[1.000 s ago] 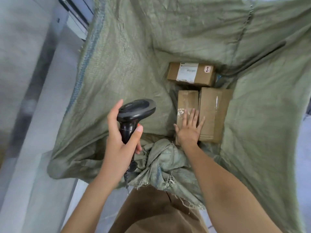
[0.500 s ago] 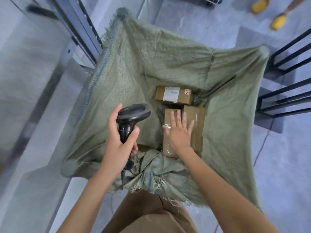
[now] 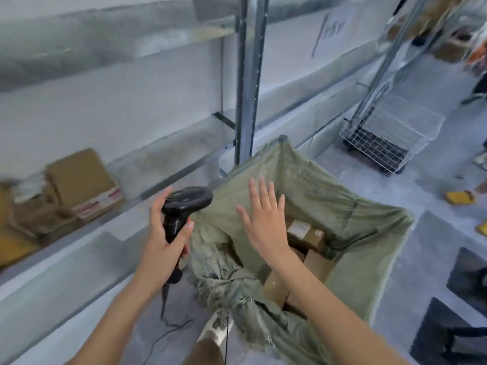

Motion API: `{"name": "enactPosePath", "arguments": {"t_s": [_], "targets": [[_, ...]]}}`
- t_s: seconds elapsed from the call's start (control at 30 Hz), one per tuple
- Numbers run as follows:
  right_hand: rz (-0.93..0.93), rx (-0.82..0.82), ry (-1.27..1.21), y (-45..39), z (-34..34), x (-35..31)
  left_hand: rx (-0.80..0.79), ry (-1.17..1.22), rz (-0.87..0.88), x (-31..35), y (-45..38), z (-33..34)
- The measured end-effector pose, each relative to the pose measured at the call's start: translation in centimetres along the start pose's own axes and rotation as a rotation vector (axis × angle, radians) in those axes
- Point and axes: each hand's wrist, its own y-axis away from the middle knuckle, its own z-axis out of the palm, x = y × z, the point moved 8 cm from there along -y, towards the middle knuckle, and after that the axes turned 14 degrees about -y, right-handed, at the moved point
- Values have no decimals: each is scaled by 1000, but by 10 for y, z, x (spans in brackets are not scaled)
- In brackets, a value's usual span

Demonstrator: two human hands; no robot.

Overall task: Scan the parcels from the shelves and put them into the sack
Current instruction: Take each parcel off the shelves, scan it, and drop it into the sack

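Observation:
A green woven sack stands open on the floor in front of me. Cardboard parcels lie at its bottom: one with a white label and plain ones beside it. My left hand grips a black handheld scanner by its handle, to the left of the sack. My right hand hovers above the sack's mouth with flat, spread fingers and holds nothing. More cardboard parcels sit on the low shelf at the left.
Grey metal shelving with an upright post runs along the left and back. A wire basket trolley stands at the right rear. The scanner's cable trails on the grey floor. Yellow items lie at the far right.
My right hand has lifted off the parcels inside the sack and now hangs above its mouth. The view has swung up from the sack towards the shelves. My left hand still holds the scanner.

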Motion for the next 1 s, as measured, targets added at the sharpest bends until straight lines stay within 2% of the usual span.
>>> {"name": "enactPosePath", "arguments": {"t_s": [0.23,0.4,0.57,0.8,1.0], "targets": [[-355,-161,-107,88,31,-138,348,-102,-112,3,141,-137],[-595,-285,-51,131,59,-238,551,-190,-149,14,211,-227],[-756,-363,-95,173,91,-327,754,-252,-173,14,270,-300],[-914,-520,-107,247,182,-438,943,-256,-292,-34,368,-376],[-989,-636,-100,313,267,-543,1007,-266,-378,-86,439,-444]]}}
